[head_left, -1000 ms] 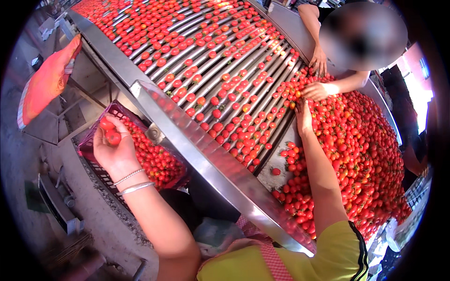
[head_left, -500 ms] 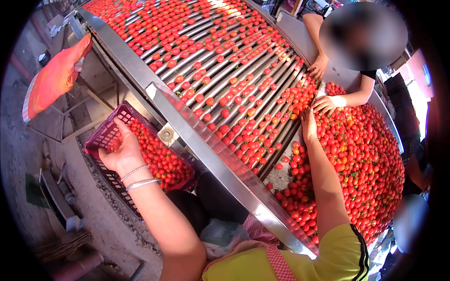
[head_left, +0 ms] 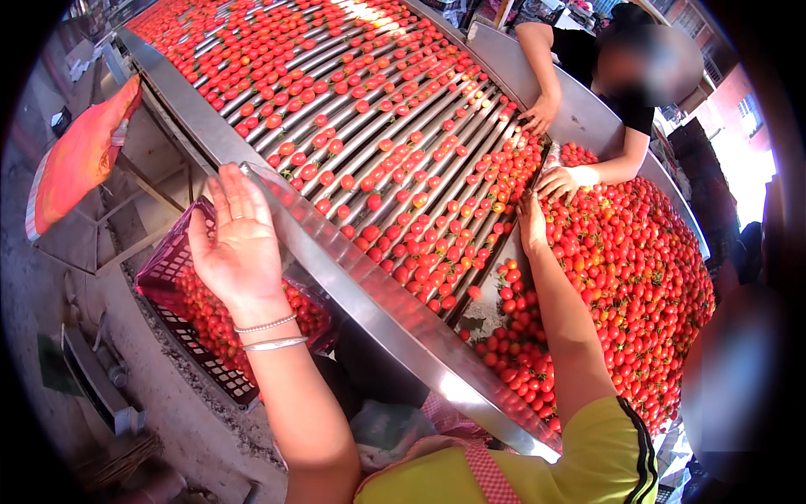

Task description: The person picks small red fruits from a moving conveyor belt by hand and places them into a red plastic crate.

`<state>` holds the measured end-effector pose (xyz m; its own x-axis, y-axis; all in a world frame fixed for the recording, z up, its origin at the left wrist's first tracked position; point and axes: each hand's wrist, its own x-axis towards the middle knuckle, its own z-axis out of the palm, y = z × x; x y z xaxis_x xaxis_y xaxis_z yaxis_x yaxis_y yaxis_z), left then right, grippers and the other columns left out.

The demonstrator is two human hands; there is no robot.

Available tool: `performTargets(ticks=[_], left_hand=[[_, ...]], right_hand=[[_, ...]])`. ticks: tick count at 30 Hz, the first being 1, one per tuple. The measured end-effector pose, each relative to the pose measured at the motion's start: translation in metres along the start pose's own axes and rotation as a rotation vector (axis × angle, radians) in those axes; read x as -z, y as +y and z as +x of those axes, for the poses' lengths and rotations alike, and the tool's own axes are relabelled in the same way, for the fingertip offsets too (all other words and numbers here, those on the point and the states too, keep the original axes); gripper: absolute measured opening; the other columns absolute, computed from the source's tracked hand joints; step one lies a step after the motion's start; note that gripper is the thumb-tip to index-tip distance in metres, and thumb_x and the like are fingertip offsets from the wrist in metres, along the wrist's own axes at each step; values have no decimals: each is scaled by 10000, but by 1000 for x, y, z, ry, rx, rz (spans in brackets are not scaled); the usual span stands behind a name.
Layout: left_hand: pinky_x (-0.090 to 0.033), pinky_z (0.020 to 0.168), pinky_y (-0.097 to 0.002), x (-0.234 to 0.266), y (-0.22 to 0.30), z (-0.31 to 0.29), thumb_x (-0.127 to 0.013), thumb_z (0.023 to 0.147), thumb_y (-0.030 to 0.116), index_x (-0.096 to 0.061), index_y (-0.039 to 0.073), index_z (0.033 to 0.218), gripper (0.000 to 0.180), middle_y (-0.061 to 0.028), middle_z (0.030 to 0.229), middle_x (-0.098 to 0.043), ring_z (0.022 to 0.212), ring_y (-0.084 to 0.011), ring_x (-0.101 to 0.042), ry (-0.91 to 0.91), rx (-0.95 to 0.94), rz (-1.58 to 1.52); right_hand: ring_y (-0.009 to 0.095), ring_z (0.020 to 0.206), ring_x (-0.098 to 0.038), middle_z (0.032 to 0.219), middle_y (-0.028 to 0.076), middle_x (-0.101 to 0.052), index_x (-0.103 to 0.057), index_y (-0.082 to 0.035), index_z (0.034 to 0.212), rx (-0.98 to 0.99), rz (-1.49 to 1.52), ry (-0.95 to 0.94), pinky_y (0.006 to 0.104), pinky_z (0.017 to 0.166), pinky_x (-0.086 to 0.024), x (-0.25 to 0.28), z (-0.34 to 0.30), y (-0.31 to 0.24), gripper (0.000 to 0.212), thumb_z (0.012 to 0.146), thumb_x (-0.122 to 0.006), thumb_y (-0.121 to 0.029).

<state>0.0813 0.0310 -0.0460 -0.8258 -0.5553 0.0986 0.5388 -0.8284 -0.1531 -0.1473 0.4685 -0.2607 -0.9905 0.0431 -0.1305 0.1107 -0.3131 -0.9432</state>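
Note:
My left hand (head_left: 238, 248) is raised beside the steel side rail (head_left: 357, 290) of a roller conveyor, palm up, fingers stretched and nothing in it. Below it stands a purple plastic crate (head_left: 168, 252) part-filled with small red tomatoes (head_left: 214, 307). Reaching across, my right hand (head_left: 531, 225) rests at the end of the rollers, fingers extended, against the edge of a large tomato heap (head_left: 625, 277). Its fingertips are close to a co-worker's hand (head_left: 564, 180). Loose tomatoes (head_left: 416, 202) lie over the metal rollers.
A co-worker in black leans over the far side, the other hand (head_left: 541, 113) at the rollers' far edge. An orange-red cushion-like cloth (head_left: 84, 164) sits on a metal frame at left. Low metal parts (head_left: 101, 382) lie on the floor.
My left hand has risen from over the crate to beside the rail, and its fingers have spread. My right hand stays at the rollers' end. The whole view has shifted slightly.

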Motion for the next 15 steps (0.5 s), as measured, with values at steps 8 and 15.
performTargets(ticks=[8, 15], left_hand=[[-212, 1132, -486, 6, -47, -10, -499, 928, 263, -403, 18, 1314, 467, -177, 1422, -388, 1366, -307, -304, 6, 181, 203], [-255, 1114, -458, 15, -60, -15, -470, 945, 256, -409, 11, 1298, 434, -163, 1412, -402, 1352, -274, -328, 67, 163, 233]], right_hand=[[274, 1353, -320, 1473, 188, -298, -245, 8, 1435, -35, 7, 12, 353, 1125, -251, -3, -6, 0, 645, 986, -408, -424], [290, 1293, -409, 1458, 197, -317, -218, 19, 1437, -1, 22, 20, 370, 1082, -324, 11, 1, 7, 685, 968, -464, -416]])
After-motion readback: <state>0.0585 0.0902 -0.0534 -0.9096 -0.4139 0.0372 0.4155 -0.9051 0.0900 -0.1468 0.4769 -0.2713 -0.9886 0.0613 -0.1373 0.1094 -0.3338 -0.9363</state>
